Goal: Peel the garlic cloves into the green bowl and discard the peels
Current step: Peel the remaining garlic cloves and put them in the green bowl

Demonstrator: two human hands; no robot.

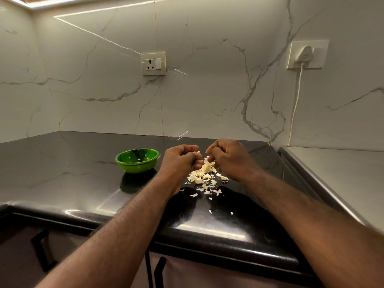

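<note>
My left hand is curled, with the fingertips pinching a pale garlic clove. My right hand is curled at 3 o'clock of the clove, with its fingertips just beside it; I cannot tell whether they grip anything. The two hands are near each other but apart. The pile of peels lies on the black countertop at 6 o'clock of the clove, between my wrists. The green bowl stands at 9 o'clock of my left hand, near it, not touching.
</note>
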